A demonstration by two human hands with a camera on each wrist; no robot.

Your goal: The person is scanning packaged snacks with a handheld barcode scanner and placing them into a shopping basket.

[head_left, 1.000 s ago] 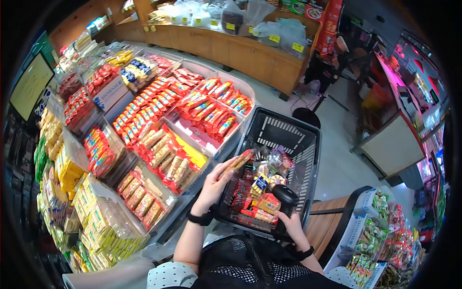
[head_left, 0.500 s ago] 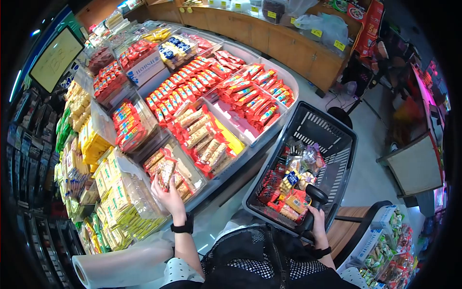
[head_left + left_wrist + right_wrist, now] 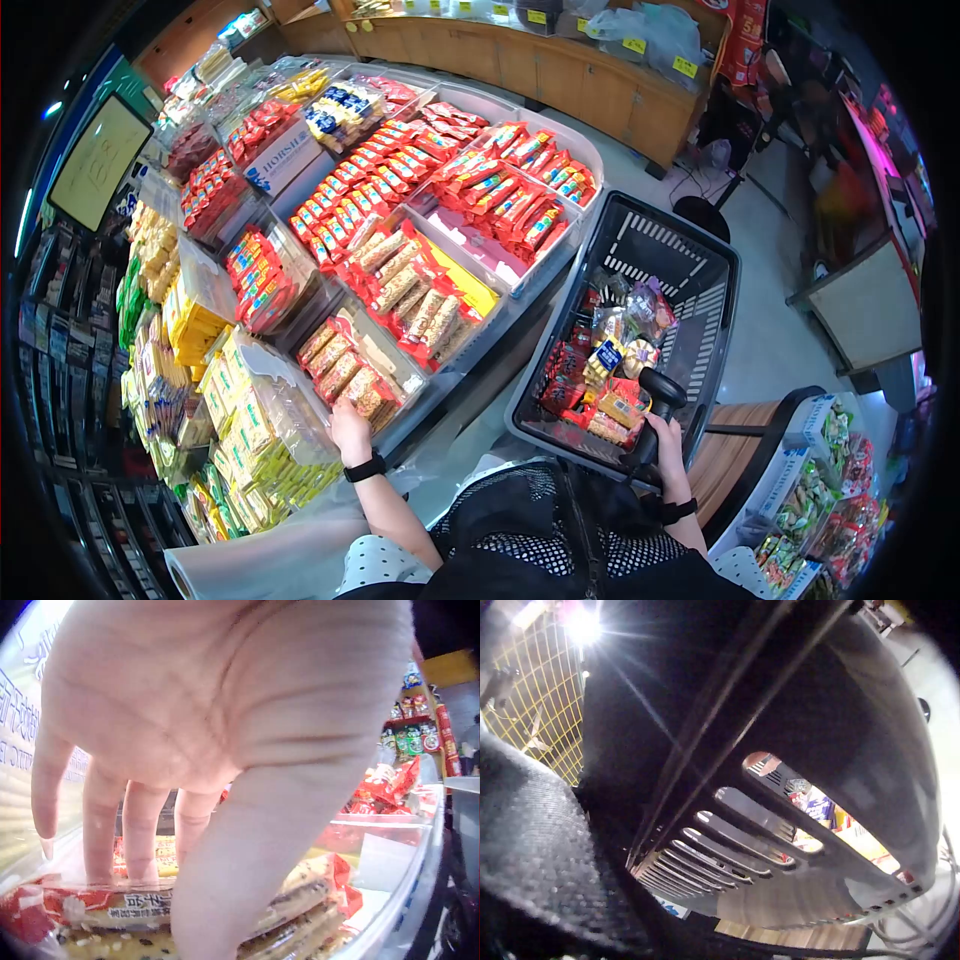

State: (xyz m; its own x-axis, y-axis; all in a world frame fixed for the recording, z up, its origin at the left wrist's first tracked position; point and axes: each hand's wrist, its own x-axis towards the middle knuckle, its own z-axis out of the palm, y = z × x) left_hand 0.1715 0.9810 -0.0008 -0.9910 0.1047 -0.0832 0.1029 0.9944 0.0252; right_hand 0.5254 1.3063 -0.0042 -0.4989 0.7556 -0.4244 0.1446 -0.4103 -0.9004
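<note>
My left hand is at the front bin of the display, on the lowest of the wrapped sesame bars. In the left wrist view the thumb lies on the near side of a flat bar in clear and red wrapping, with the fingers behind it. More bars are stacked underneath. My right hand grips the black handle of a dark shopping basket. Inside the basket lie several packaged snacks. From the right wrist, the slotted basket wall shows and the hand is hidden.
Clear-sided bins of red packets and nut rolls adjoin the front bin. Yellow-green packs stand at left, beside a plastic roll. A snack rack is at lower right, a wooden counter behind.
My left hand has gone from above the basket to the front bin, carrying a wrapped bar, then lowered onto the bars there. The right hand stays on the basket handle. The head view has shifted.
</note>
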